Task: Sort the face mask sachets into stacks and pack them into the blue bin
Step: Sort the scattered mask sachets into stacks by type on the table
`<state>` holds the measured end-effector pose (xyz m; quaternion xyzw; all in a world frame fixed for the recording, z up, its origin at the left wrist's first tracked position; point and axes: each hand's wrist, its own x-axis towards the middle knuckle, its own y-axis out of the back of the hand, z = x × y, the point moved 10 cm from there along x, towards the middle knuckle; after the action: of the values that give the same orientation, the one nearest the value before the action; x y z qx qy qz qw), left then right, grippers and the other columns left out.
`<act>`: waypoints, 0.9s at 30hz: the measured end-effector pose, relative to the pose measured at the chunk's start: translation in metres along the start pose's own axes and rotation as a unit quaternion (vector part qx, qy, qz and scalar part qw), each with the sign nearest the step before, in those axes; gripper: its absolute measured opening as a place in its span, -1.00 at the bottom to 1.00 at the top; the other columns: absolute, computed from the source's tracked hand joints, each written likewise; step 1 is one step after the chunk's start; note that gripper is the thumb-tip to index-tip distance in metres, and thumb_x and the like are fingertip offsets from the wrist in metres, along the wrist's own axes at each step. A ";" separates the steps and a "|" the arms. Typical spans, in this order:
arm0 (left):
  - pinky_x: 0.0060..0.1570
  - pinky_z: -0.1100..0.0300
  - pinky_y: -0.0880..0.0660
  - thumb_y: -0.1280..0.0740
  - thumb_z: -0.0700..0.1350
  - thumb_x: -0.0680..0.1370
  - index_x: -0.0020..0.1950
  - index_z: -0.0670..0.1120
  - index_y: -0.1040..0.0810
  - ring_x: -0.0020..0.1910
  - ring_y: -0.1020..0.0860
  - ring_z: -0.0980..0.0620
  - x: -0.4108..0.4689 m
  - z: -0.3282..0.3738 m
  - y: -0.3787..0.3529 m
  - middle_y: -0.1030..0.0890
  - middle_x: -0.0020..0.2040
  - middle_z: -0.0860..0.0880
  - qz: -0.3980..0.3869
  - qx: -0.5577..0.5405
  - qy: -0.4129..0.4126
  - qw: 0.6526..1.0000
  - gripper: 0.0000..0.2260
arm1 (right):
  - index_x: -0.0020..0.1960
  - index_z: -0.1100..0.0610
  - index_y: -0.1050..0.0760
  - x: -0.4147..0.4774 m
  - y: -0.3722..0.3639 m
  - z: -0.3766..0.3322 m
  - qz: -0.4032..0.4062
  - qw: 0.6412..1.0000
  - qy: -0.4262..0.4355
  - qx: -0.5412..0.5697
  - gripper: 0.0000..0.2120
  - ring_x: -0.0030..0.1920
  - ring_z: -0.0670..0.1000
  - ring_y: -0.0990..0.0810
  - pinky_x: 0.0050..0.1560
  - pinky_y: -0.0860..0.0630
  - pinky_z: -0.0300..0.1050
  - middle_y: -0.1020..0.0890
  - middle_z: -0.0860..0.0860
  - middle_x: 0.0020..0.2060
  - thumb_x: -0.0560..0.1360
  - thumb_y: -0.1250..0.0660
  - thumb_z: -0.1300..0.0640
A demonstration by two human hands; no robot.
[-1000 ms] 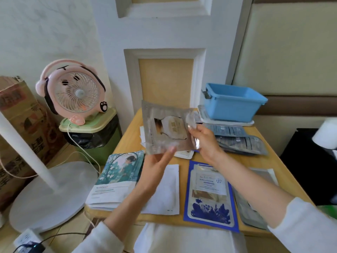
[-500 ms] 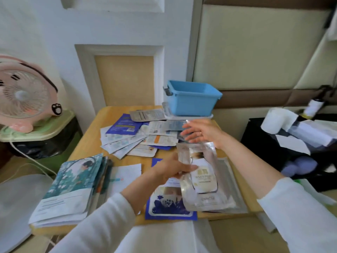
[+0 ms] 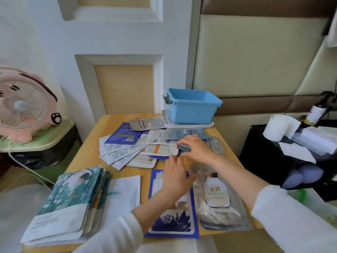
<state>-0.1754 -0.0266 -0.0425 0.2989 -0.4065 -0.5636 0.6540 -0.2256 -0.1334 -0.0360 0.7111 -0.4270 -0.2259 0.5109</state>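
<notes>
Head view: the silver sachet (image 3: 217,196) I held up a second ago now lies on its stack (image 3: 228,225) at the near right of the tabletop (image 3: 87,157), my left hand (image 3: 175,178) released and flat beside it, my right hand (image 3: 197,150) pinching a grey sachet (image 3: 184,148) to sort next, the blue bin (image 3: 193,108) waiting behind.

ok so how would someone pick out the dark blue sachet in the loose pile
Find the wooden table and the blue bin at its far edge. In front of the bin lies a fanned pile of sachets. The dark blue sachet tops its far left, the only full dark blue face among white and grey packets.
</notes>
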 end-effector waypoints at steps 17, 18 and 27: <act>0.14 0.17 -0.50 -0.35 0.12 0.35 0.35 -0.18 -0.38 0.15 -0.58 -0.02 0.015 -0.092 0.075 -0.60 0.19 -0.11 -0.029 -0.581 0.150 0.799 -0.35 | -0.22 0.21 -0.41 -0.006 0.058 -0.046 0.215 0.801 -0.086 0.553 -0.82 -0.34 0.09 -0.66 -0.45 -0.61 -0.11 -0.62 0.22 -0.19 0.56 -0.24 0.27; 0.07 0.16 -0.56 -0.38 0.04 0.37 0.36 -0.21 -0.36 0.05 -0.63 -0.03 0.018 -0.099 0.081 -0.62 0.14 -0.14 0.010 -0.619 0.155 0.770 -0.37 | -0.21 0.22 -0.40 -0.010 0.049 -0.049 0.193 0.781 -0.099 0.585 -0.83 -0.32 0.10 -0.68 -0.42 -0.62 -0.11 -0.63 0.21 -0.17 0.57 -0.23 0.28; -0.24 0.16 -0.59 -0.30 -0.35 0.50 0.04 -0.19 -0.51 -0.28 -0.63 0.01 0.002 -0.148 0.136 -0.62 -0.14 -0.13 0.121 -0.562 0.185 0.797 -0.85 | -0.03 0.27 -0.54 -0.020 -0.007 -0.065 -0.051 0.867 -0.033 0.494 -0.92 -0.18 0.16 -0.69 -0.24 -0.63 -0.11 -0.68 0.24 -0.15 0.52 -0.30 0.27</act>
<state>0.0203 -0.0136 0.0011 -0.0746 0.0780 -0.5429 0.8328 -0.1844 -0.0816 -0.0208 0.8836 -0.4622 -0.0341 0.0662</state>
